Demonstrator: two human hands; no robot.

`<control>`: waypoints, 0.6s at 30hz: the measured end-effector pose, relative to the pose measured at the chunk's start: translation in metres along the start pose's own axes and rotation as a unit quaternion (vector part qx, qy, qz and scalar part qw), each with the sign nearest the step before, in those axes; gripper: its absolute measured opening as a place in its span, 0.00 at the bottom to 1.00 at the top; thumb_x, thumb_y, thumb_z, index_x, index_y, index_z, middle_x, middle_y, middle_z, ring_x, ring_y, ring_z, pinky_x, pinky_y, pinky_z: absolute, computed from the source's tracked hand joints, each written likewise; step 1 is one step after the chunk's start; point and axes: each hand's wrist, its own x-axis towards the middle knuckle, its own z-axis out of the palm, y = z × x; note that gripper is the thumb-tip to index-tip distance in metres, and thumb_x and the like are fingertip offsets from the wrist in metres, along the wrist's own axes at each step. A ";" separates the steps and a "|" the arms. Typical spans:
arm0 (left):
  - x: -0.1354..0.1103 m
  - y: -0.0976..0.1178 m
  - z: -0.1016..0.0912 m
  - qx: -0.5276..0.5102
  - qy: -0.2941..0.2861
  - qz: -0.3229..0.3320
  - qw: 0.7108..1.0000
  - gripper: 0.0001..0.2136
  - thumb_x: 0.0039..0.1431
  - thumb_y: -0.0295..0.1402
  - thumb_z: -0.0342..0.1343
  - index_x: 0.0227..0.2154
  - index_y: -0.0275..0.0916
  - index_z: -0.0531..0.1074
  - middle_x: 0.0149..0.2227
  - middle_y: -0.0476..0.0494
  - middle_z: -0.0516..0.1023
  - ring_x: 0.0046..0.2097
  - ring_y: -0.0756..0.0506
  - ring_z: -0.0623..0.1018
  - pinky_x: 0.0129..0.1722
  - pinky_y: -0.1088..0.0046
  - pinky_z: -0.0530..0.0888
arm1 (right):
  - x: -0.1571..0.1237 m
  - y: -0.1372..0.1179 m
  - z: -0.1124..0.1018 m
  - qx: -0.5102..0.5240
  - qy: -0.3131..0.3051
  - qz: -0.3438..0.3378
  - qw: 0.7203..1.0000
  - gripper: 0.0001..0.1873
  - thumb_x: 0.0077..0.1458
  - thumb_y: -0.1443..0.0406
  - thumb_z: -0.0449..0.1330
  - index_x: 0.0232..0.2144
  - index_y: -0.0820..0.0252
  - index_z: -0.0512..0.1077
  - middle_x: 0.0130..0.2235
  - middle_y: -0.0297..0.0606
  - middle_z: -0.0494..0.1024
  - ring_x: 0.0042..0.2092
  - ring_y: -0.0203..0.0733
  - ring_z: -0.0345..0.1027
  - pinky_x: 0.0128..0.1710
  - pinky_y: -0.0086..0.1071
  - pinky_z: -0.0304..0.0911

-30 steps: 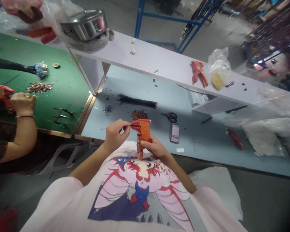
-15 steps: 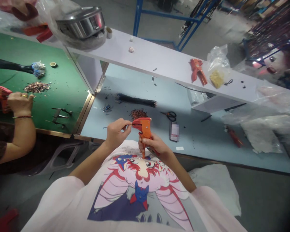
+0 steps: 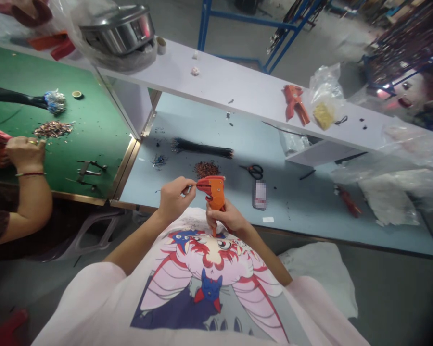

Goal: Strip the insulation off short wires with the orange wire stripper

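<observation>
My right hand (image 3: 228, 218) is wrapped round the handles of an orange wire stripper (image 3: 213, 188), held upright in front of my chest at the near edge of the pale blue table (image 3: 310, 202). My left hand (image 3: 173, 197) pinches a thin short wire at the stripper's jaws on its left side. The wire is too small to make out clearly. Beyond the tool lie a small pile of reddish wire scraps (image 3: 206, 168) and a bundle of black wires (image 3: 202, 148).
Scissors (image 3: 254, 170) and a phone (image 3: 260, 194) lie right of the scraps. A white shelf (image 3: 245, 96) carries another orange stripper (image 3: 295, 103), a plastic bag (image 3: 324, 98) and a metal pot (image 3: 117, 33). At the left a co-worker's hands (image 3: 23, 151) work over a green table (image 3: 86, 125).
The view has drifted slightly. My hands and the stripper stay in nearly the same pose; the co-worker's hands have shifted a little left.
</observation>
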 end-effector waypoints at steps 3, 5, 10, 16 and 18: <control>-0.001 -0.001 0.001 0.001 0.001 -0.002 1.000 0.05 0.55 0.29 0.52 0.28 0.38 0.72 0.21 0.52 0.67 0.23 0.54 0.64 0.26 0.78 0.62 | 0.001 0.001 0.003 0.032 0.022 0.010 0.999 0.16 0.47 0.59 0.63 0.22 0.60 0.61 0.15 0.25 0.62 0.15 0.28 0.54 0.15 0.24 0.56; -0.001 -0.004 0.002 0.004 0.002 -0.004 1.000 0.04 0.54 0.29 0.52 0.28 0.38 0.72 0.21 0.53 0.66 0.23 0.54 0.64 0.26 0.77 0.62 | 0.003 0.002 0.005 0.066 0.035 0.015 0.997 0.16 0.47 0.60 0.63 0.22 0.60 0.60 0.14 0.22 0.57 0.14 0.26 0.49 0.13 0.23 0.52; -0.001 -0.009 0.006 0.003 0.011 -0.026 1.000 0.04 0.54 0.29 0.52 0.27 0.38 0.72 0.21 0.52 0.67 0.24 0.53 0.65 0.27 0.77 0.62 | 0.003 -0.001 0.002 0.099 0.003 0.002 0.995 0.17 0.46 0.57 0.64 0.30 0.62 0.64 0.21 0.29 0.66 0.22 0.32 0.62 0.24 0.29 0.64; -0.004 -0.010 0.002 -0.011 0.013 -0.062 0.998 0.04 0.54 0.29 0.51 0.27 0.37 0.70 0.25 0.49 0.70 0.27 0.52 0.68 0.28 0.77 0.65 | 0.006 -0.008 -0.010 0.052 0.030 -0.026 0.998 0.19 0.45 0.58 0.64 0.36 0.62 0.65 0.30 0.35 0.70 0.31 0.38 0.67 0.31 0.34 0.67; -0.004 -0.008 0.001 -0.012 0.010 -0.054 0.998 0.04 0.54 0.29 0.52 0.26 0.37 0.69 0.24 0.49 0.69 0.26 0.52 0.67 0.28 0.77 0.65 | 0.009 -0.010 -0.012 0.007 0.066 -0.042 0.997 0.16 0.46 0.59 0.64 0.35 0.62 0.66 0.30 0.35 0.70 0.30 0.37 0.66 0.29 0.33 0.67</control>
